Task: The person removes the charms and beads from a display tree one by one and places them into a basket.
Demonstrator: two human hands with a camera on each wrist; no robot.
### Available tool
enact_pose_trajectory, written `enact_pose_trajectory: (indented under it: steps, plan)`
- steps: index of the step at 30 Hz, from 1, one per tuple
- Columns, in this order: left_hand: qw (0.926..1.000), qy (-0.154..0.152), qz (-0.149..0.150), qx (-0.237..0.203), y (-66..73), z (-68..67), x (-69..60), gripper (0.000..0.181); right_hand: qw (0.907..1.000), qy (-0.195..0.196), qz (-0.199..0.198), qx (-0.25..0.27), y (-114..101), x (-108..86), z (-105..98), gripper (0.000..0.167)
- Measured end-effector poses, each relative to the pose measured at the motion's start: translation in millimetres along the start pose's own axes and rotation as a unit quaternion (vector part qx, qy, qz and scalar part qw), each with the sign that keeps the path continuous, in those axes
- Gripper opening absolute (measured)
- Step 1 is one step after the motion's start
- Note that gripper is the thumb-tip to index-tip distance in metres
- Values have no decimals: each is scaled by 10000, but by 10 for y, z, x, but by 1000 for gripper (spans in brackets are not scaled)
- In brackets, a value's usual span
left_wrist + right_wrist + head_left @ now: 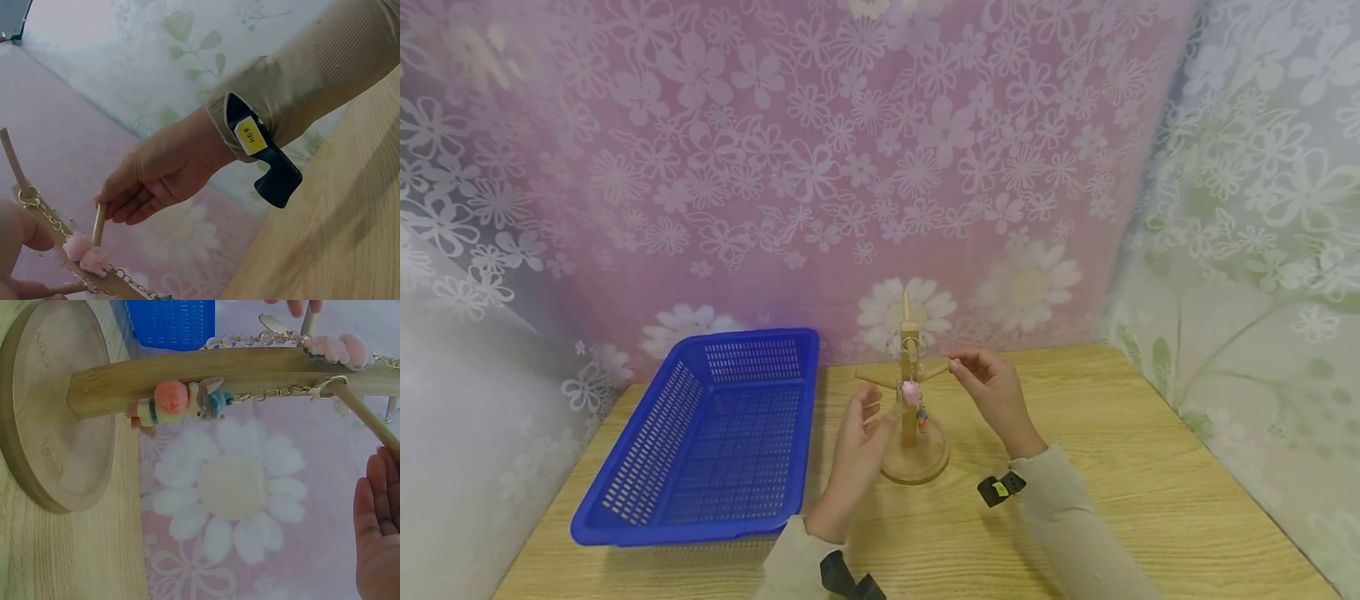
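A wooden peg stand (909, 429) with a round base (59, 406) stands upright on the table. My right hand (996, 392) pinches the tip of its right peg (100, 225) between thumb and fingers. A keychain with a small figurine holding an orange-pink ball (172, 400) hangs by its clasp from that peg. Another chain, with a fluffy pink charm (911, 392), hangs at the front, and a string of clear beads (244, 340) hangs beside the post. Left of the post, my left hand (859, 442) is near the left peg (874, 380), fingers loosely bent, holding nothing visible.
A blue plastic basket (808, 408) with perforated sides sits on the table left of the stand. The wood-grain table (1075, 433) meets a pink flowered backdrop (820, 208) behind, with pale flowered sheets (1262, 250) at both sides.
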State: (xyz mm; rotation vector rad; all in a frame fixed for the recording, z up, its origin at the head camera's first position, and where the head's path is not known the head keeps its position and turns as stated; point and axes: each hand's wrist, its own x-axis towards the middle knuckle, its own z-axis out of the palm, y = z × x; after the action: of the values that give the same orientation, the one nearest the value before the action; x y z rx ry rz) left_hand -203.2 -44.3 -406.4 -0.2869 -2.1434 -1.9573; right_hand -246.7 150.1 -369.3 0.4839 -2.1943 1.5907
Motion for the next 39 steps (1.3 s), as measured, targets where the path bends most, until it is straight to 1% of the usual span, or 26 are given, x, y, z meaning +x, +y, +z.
enact_pose_trajectory:
  steps: [5, 8, 11, 15, 20, 23, 26, 31, 36, 39]
  plan:
    - [9999, 4, -27, -139, -93, 62, 20, 44, 9998, 62, 5, 178, 12, 4, 11, 20]
    - [9998, 100, -54, -146, -152, 90, 53, 39, 9994, 69, 44, 341, 23, 8, 22, 19]
    - [9997, 247, -39, -36, -197, 110, 89, 33, 9990, 64, 74, 436, 36, 15, 31, 18]
    - [9989, 414, 2, 227, -220, 135, 123, 25, 9992, 71, 81, 384, 56, 24, 39, 17]
    - [9984, 518, 6, 216, -259, 175, 178, 19, 9991, 42, 175, 379, 74, 25, 36, 17]
    - [9983, 533, -14, 231, -293, 193, 213, 17, 9988, 1, 252, 415, 76, 19, 24, 18]
    - [9978, 518, -38, 423, -323, 195, 242, 16, 9987, -43, 297, 412, 64, 15, 13, 18]
    - [9962, 492, 44, 723, -363, 185, 286, 14, 9985, -109, 417, 333, 41, 22, 1, 19]
    - [9956, 494, 8, 800, -373, 175, 320, 11, 9976, -145, 612, 282, 31, 34, -4, 19]
    - [9952, 494, 39, 843, -370, 170, 325, 11, 9976, -161, 616, 290, 35, 41, -7, 20]
